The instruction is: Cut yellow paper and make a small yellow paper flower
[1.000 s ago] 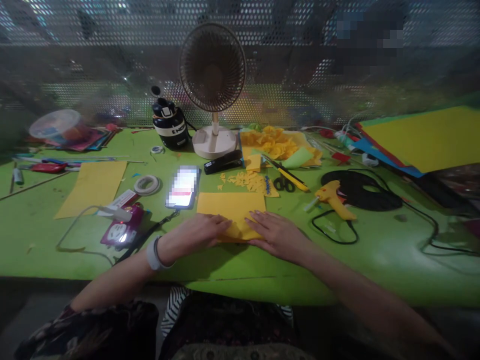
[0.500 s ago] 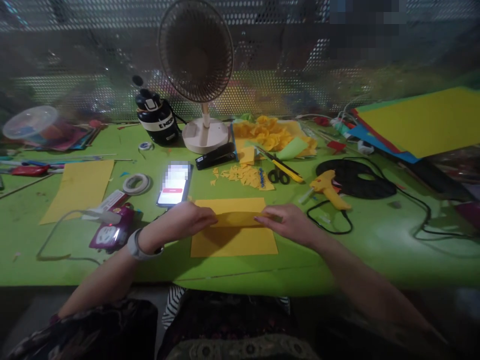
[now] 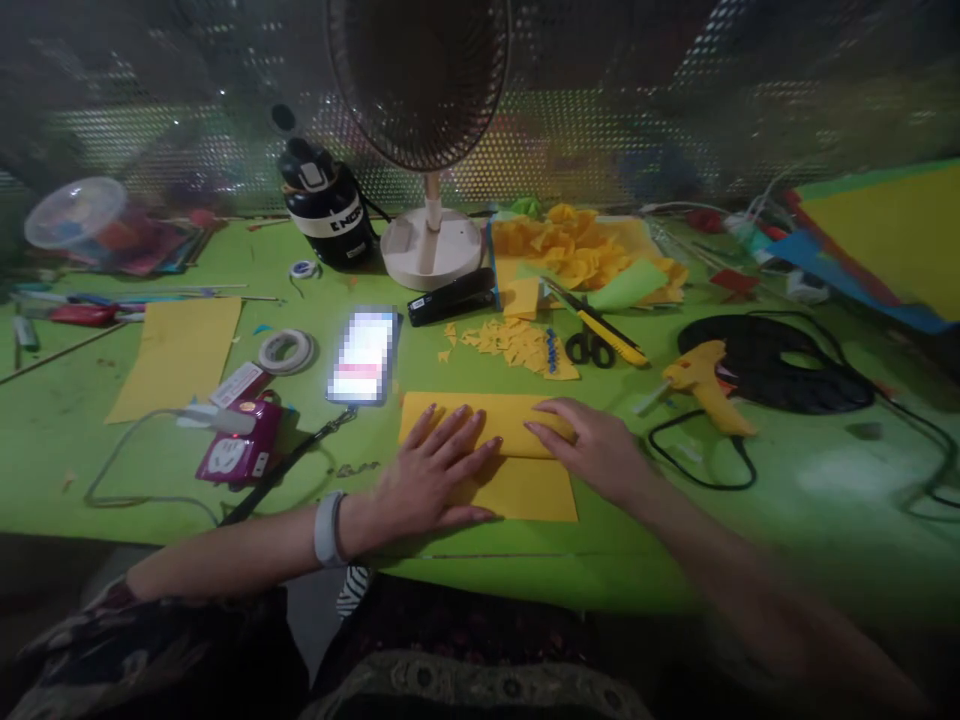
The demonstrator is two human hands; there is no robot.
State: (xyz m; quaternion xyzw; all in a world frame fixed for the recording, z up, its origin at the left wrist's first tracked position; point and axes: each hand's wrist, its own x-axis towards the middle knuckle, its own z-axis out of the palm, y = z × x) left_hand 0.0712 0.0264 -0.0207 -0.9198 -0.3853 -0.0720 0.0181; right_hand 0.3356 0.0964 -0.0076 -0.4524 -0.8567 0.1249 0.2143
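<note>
A sheet of yellow paper (image 3: 529, 490) lies on the green table in front of me, its far part folded over toward me. My left hand (image 3: 431, 470) rests palm down across the left side of the paper, fingers spread over the fold. At the right end of the folded flap, my right hand (image 3: 592, 440) has its thumb and index finger bent together on the paper. Just beyond the sheet are yellow paper scraps (image 3: 517, 343), black-handled scissors (image 3: 590, 349) and a yellow-and-black cutter (image 3: 600, 325). A lit phone (image 3: 364, 355) lies past my left hand.
To the left are a white tape roll (image 3: 286, 351), a purple power adapter (image 3: 241, 440) and another yellow sheet (image 3: 176, 355). A yellow glue gun (image 3: 709, 385) with a cord lies right. Behind stand a fan (image 3: 431, 245), a bottle (image 3: 326, 215), a stapler (image 3: 452, 296) and yellow paper flowers (image 3: 577, 245).
My left hand has let go of the flap's left end and spread flat on the paper. The flap now lies lower against the sheet. My view has shifted slightly.
</note>
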